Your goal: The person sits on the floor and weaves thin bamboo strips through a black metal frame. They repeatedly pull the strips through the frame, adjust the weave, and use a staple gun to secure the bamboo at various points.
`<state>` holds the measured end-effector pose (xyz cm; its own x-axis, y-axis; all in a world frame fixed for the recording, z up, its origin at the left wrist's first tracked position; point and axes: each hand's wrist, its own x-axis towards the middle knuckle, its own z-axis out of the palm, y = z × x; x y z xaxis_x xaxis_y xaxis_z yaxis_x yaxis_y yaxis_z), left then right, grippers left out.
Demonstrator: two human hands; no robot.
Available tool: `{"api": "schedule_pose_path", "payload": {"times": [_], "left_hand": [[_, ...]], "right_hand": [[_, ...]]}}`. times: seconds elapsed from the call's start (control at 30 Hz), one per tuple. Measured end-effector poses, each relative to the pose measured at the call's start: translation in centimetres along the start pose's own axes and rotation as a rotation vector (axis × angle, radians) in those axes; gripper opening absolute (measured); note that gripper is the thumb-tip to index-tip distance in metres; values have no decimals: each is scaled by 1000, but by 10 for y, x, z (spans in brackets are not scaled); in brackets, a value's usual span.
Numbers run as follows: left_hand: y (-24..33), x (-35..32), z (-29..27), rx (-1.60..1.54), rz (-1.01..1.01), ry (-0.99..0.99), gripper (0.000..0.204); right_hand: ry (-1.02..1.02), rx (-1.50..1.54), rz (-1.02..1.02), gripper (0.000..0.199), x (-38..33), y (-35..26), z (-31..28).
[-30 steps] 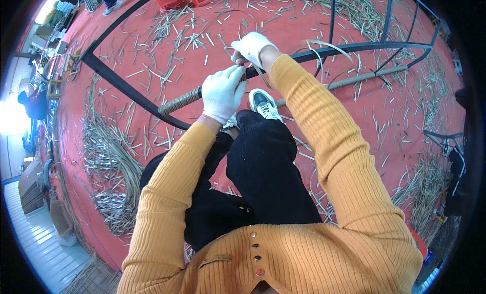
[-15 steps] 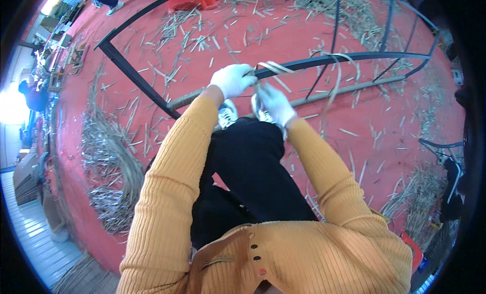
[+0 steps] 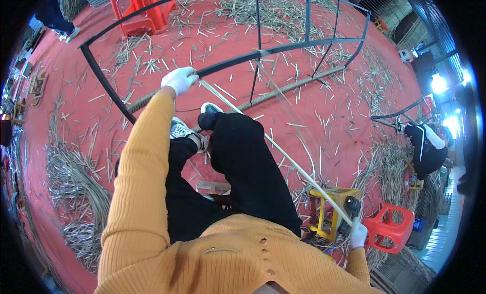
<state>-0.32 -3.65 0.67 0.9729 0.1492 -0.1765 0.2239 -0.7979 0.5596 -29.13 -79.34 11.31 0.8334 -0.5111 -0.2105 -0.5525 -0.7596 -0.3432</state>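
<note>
My left hand [image 3: 180,81], in a white glove, is closed around the upper bar of a dark metal frame [image 3: 228,64], at the end of a long pale flat strip [image 3: 304,173]. The strip runs taut from there across my legs to the lower right. At its other end my right hand [image 3: 358,234], also gloved, grips it beside a yellow stool [image 3: 322,218]. A blurred loose strip hangs from the frame's upper bar further right. Wrapping covers the frame's lower bar [image 3: 283,91].
A red plastic stool [image 3: 390,228] stands right of my right hand, another red seat [image 3: 147,13] beyond the frame. Bundles of strips [image 3: 76,187] lie left; cut scraps cover the red floor. A person in dark clothes [image 3: 428,152] works at the right.
My right hand has moved from the frame beside my left hand far down to the lower right, drawing the strip out straight. My left hand stays at the bar; the view has shifted right.
</note>
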Motion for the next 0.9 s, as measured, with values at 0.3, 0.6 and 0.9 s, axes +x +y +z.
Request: {"api": "schedule_pose_path", "payload": {"times": [0.3,0.6,0.9], "left_hand": [[45,-69,27,73,12,94,32],[28,-81,20,94,54,121,30],[2,-44,-12,65,29,62,32]], "right_hand": [[-15,-104,-697,34,90,-182,125],[-442,27,-1407,31,60,-470,249],[-1245,673,-895,39,28,-573,399]]}}
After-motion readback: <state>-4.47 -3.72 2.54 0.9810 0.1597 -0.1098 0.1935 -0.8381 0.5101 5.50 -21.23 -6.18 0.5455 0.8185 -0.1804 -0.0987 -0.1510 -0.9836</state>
